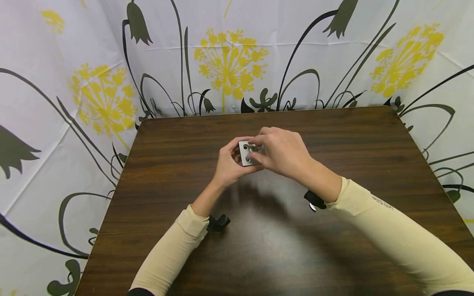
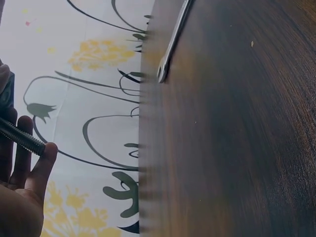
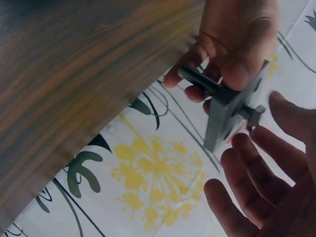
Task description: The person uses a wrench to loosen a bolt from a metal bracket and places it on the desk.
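My left hand grips a small square metal plate with holes in its face, fingers and thumb at its edges. A bolt runs through the plate, its long threaded shank sticking out on the left hand's side. In the left wrist view, that bolt shank passes close by the left fingertips. My right hand is at the bolt's head on the other face. Its thumb and forefinger are spread either side of the head, the forefinger tip right at it, the thumb apart. Its other fingers are loosely bent.
A wrench lies on the dark wooden table, seen in the left wrist view. Behind the table's far edge hangs a white flower-patterned curtain. Both wrists carry black straps, one showing as a black strap mount.
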Demonstrator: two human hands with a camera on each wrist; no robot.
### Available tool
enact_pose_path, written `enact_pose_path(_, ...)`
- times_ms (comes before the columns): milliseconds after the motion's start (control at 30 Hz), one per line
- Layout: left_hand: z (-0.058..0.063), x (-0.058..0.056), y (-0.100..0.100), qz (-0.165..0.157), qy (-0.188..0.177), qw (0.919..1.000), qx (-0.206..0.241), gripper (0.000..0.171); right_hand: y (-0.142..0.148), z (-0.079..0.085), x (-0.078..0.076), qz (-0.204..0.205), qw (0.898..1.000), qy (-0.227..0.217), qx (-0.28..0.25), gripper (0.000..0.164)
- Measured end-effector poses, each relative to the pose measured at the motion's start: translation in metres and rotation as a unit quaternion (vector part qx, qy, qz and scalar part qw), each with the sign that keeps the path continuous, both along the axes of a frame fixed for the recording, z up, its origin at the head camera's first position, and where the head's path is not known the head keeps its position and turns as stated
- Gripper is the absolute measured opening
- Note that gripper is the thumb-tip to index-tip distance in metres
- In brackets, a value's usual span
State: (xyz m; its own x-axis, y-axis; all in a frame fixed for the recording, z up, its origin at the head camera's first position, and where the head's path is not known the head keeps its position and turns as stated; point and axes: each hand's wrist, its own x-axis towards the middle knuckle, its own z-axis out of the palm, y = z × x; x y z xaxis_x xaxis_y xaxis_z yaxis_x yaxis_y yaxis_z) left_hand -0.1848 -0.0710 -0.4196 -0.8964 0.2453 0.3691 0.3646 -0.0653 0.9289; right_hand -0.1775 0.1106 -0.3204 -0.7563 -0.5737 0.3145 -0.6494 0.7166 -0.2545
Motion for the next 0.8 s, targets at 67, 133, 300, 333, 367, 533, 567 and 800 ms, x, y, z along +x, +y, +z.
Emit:
enact_pose_path(67, 0.0, 0.0, 0.0, -0.006, -0.004, 1.0, 0.007, 0.067, -0.001, -0.001, -0.001, -0.01, 1.0, 0.003, -0.002, 0.023)
enact_pose_path(133, 0.001, 0.0, 0.0, -0.01, -0.005, 0.9999, 0.01, 0.067, -0.001, -0.001, -0.001, -0.005, 1.0, 0.0, -0.003, 0.019)
enact_pose_path(300, 0.001, -0.001, -0.001, 0.006, 0.0, 1.0, -0.003, 0.068, -0.001, 0.0, 0.0, 0.025, 1.0, -0.004, -0.011, 0.027)
enact_pose_path(333, 0.001, -0.001, -0.001, 0.011, 0.0, 0.9999, -0.005, 0.068, -0.001, -0.001, -0.001, 0.023, 1.0, -0.001, -0.015, 0.028)
enact_pose_path(367, 0.001, -0.001, -0.001, 0.013, -0.002, 0.9999, -0.005, 0.068, -0.001, -0.001, -0.001, 0.017, 1.0, 0.003, -0.017, 0.028)
enact_pose_path(533, 0.008, 0.001, 0.001, 0.006, -0.015, 0.9999, 0.004, 0.069, -0.003, -0.004, -0.003, -0.021, 0.999, 0.019, -0.024, 0.023)
enact_pose_path(567, 0.011, 0.003, 0.001, 0.004, -0.018, 0.9998, 0.006, 0.068, -0.003, -0.005, -0.003, -0.02, 0.999, 0.018, -0.023, 0.022)
enact_pose_path(800, 0.028, 0.01, 0.002, 0.018, -0.006, 0.9998, 0.003, 0.064, -0.002, 0.0, -0.001, -0.008, 1.0, -0.004, -0.01, 0.031)
